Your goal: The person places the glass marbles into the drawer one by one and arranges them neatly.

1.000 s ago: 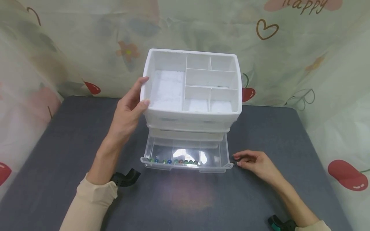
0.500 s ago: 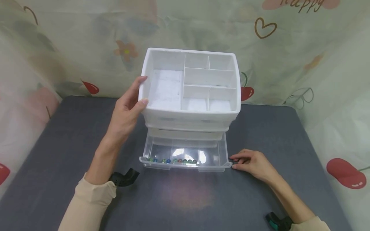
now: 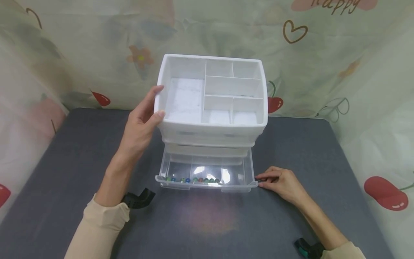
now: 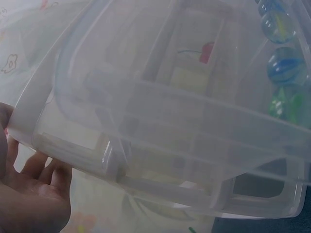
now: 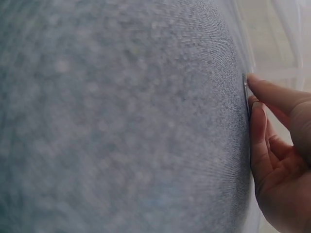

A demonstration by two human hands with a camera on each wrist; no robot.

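Note:
In the head view a white desktop organizer [image 3: 213,133] stands tilted, with its clear lower drawer [image 3: 207,187] pulled out. My left hand [image 3: 139,124] grips the organizer's left side, thumb over the rim; the left wrist view shows its curled fingers [image 4: 60,179] beneath the edge. Several glass marbles [image 3: 188,180] line the drawer's front; blue and green ones also show in the left wrist view. At the drawer's right front corner my right hand [image 3: 284,183] pinches a small, dark, thin thing [image 5: 246,94] near the table. Its kind is mostly hidden by the fingers.
The organizer's top has a large left compartment [image 3: 185,99] and several smaller ones on the right. A dark grey table [image 3: 200,230] lies beneath. Patterned curtains [image 3: 210,28] hang behind and at both sides.
My right hand has moved slightly left toward the drawer's corner, and its thumb and fingers have closed on the small dark thing. My left hand keeps its grip. The view has shifted a little.

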